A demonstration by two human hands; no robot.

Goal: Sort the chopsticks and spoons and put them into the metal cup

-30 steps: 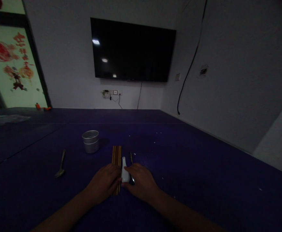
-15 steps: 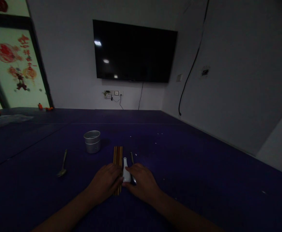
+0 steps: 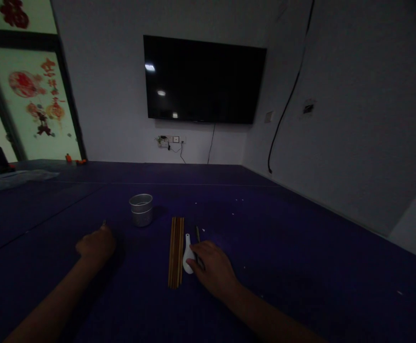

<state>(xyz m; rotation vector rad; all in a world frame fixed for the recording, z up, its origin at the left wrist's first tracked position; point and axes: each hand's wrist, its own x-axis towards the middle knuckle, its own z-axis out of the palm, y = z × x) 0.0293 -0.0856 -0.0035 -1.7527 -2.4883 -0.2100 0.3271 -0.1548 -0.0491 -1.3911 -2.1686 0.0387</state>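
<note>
My left hand point(image 3: 96, 245) is curled over a metal spoon on the left; only the tip of its handle point(image 3: 104, 222) shows past the fingers. My right hand point(image 3: 213, 267) has its thumb and index finger bent against the right side of a white soup spoon point(image 3: 187, 255), which lies flat. Partly under those same fingers is a second metal utensil point(image 3: 197, 233), its lower part hidden. A row of several wooden chopsticks point(image 3: 176, 252) lies just left of the white spoon, touched by neither hand.
A grey metal cup point(image 3: 142, 212) stands upright beyond the hands, left of the chopsticks. Small white scraps point(image 3: 232, 214) dot the purple surface point(image 3: 301, 267). Clear plastic sheeting point(image 3: 18, 178) lies far left. A television point(image 3: 204, 81) hangs on the back wall.
My left hand has left the chopsticks and white spoon and moved left onto the metal spoon. The right hand stays at the white spoon. The view has shifted slightly.
</note>
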